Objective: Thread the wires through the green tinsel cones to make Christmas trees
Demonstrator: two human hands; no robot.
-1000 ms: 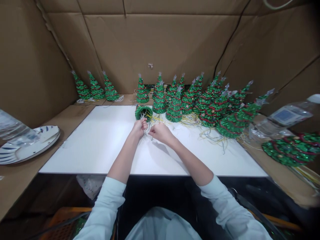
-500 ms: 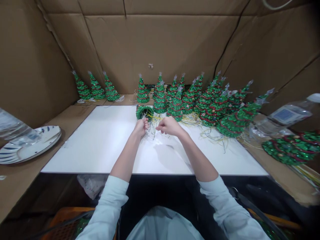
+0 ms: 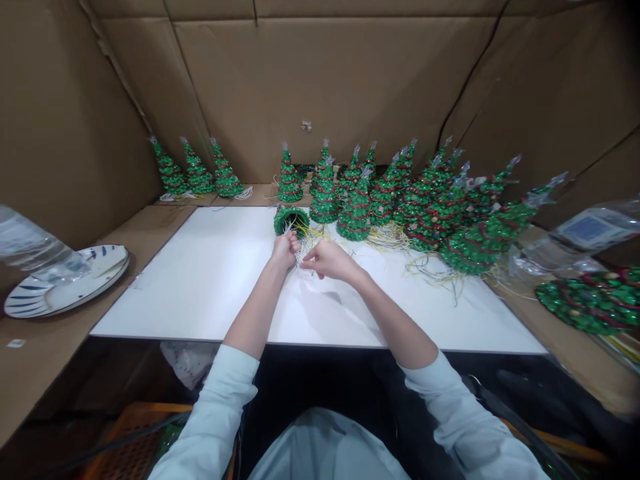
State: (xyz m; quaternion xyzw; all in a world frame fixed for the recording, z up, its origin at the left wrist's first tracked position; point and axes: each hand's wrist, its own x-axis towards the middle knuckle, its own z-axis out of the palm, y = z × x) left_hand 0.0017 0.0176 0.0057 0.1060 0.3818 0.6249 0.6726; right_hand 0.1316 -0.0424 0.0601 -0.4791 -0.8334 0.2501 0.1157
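A small green tinsel Christmas tree [image 3: 281,216] lies on its side on the white board, its round hollow base facing me. White and yellow wires [image 3: 313,231] come out of that opening. My left hand [image 3: 286,249] is closed around the bundle of wires just in front of the base. Close to its right, my right hand [image 3: 327,260] is pinched, thumb against fingers, at the loose wire ends. Whether a single wire sits between those fingertips is too small to make out.
Several upright tinsel trees [image 3: 355,210] with trailing wires crowd the back and right of the white board [image 3: 190,293]. More trees [image 3: 199,175] stand at back left. A plate [image 3: 30,303] with a water bottle is at left; another bottle [image 3: 575,240] leans at right. Cardboard walls enclose the table.
My right hand has moved left, nearer to my left hand and the wires. The left hand keeps its hold in front of the tree's base. The whole view has shifted slightly.
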